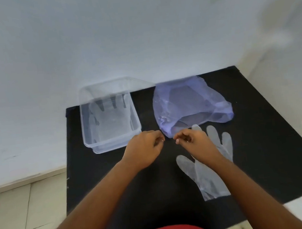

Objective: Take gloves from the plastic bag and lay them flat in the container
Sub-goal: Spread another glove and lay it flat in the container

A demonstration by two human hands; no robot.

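both hands curled at the mouth of the plastic bag, mid frame

i see my left hand (144,149) and right hand (192,141) loosely curled, fingertips drawn together just below the purple plastic bag (190,103); whether they pinch its near edge i cannot tell; the clear container (92,140) sits left of centre on the black mat (272,137) with a glove (109,117) lying flat inside; another clear glove (209,175) lies flat on the mat, lower right, partly under my right wrist
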